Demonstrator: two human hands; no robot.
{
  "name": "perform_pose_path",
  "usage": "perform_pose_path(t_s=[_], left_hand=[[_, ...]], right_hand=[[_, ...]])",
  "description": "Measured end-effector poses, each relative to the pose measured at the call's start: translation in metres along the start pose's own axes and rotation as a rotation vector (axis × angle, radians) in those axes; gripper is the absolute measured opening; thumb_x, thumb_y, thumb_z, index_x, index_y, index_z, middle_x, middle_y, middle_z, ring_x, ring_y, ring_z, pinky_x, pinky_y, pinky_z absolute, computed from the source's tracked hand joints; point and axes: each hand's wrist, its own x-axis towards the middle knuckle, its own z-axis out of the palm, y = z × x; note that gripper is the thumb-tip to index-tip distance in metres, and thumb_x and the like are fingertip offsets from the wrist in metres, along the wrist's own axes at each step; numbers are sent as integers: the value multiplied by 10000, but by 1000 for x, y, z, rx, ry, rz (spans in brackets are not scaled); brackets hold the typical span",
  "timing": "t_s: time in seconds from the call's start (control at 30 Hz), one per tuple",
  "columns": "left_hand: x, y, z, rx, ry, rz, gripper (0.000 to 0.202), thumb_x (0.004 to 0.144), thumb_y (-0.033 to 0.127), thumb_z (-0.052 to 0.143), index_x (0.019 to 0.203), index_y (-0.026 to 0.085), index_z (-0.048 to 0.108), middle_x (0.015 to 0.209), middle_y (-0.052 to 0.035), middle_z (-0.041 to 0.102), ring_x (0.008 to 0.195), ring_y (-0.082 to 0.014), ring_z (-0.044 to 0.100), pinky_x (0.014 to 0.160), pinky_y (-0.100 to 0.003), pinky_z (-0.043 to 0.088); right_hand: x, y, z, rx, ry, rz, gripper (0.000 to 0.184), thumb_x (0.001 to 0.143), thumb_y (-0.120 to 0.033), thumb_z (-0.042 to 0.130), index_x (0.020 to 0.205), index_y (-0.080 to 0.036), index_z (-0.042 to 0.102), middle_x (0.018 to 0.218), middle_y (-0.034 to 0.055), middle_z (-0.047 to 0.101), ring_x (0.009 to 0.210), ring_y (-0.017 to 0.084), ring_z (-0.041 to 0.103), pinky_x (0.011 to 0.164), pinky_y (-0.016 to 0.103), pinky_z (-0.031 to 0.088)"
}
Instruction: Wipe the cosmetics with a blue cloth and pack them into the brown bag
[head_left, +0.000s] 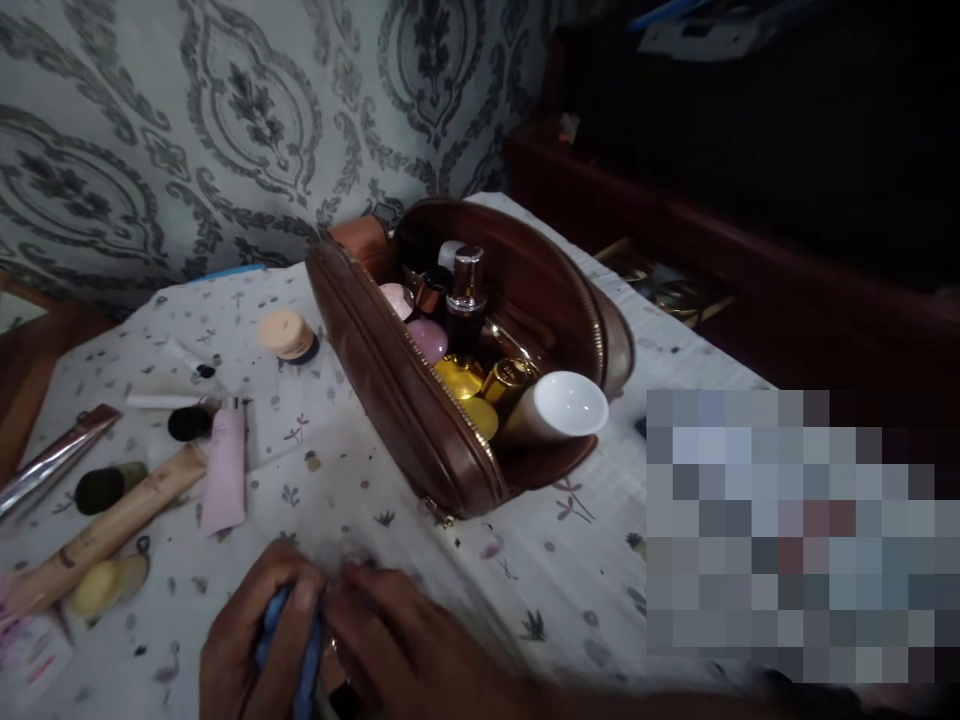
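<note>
At the bottom edge, my left hand (pixel 247 640) is closed around a bunched blue cloth (pixel 309 665). My right hand (pixel 412 640) touches it from the right, its fingers curled over a small shiny pinkish cosmetic item (pixel 334 665); the fingers hide most of that item, so its kind is unclear. Beyond both hands an unzipped brown cosmetic bag (pixel 405 410) stands with its mouth up. Inside it are a silver-capped bottle (pixel 469 280), a gold-capped container (pixel 506 378), a pink round item (pixel 429 342) and a leaning white-ended tube (pixel 566 405).
Left of the bag lie a peach-lidded jar (pixel 287 335), a pink tube (pixel 225 470), a long beige tube (pixel 112 525), a yellow-capped bottle (pixel 109 585) and a silvery tube (pixel 56 455). A patterned cloth (pixel 390 560) covers the table. Patterned wall (pixel 255 110) rises behind; pixelation masks the right side.
</note>
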Motion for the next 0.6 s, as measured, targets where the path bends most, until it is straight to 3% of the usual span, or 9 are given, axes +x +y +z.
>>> perform_pose_path(t_s=[0.1, 0.17, 0.33, 0.43, 0.6], left_hand=[[7, 4, -1, -39, -68, 13, 297, 934, 413, 533, 731, 197, 557, 648, 18, 515, 596, -121, 507, 526, -202, 428], [11, 4, -2, -68, -98, -11, 276, 922, 403, 544, 741, 196, 555, 638, 30, 499, 587, -116, 486, 537, -204, 414], [18, -7, -3, -192, -120, -18, 259, 871, 402, 586, 727, 189, 556, 654, 36, 482, 634, -121, 455, 598, -223, 385], [20, -18, 0, -286, -86, -21, 246, 877, 416, 585, 775, 192, 572, 682, 35, 490, 656, -125, 454, 630, -233, 381], [18, -28, 6, -321, -66, 45, 307, 923, 479, 516, 833, 196, 596, 750, 6, 551, 724, -150, 509, 695, -253, 409]], right_hand=[[5, -4, -17, 151, -155, 74, 763, 862, -364, 708, 1514, -216, 340, 1462, 166, 486, 1312, 294, 520, 1013, 402, 532], [10, -7, -26, 234, -190, 118, 856, 776, -417, 786, 1487, -179, 374, 1458, 179, 459, 1315, 299, 501, 1037, 425, 510], [21, -8, -29, 296, -116, 76, 716, 736, -285, 795, 1366, -139, 489, 1294, 162, 568, 1210, 287, 546, 1019, 476, 497], [26, -4, -28, 369, -57, 20, 642, 749, -248, 734, 1346, -178, 509, 1239, 122, 627, 1095, 251, 610, 967, 461, 515], [30, 3, -35, 514, -77, 160, 499, 791, -285, 668, 1276, -203, 586, 943, 26, 684, 788, 164, 621, 783, 345, 534]])
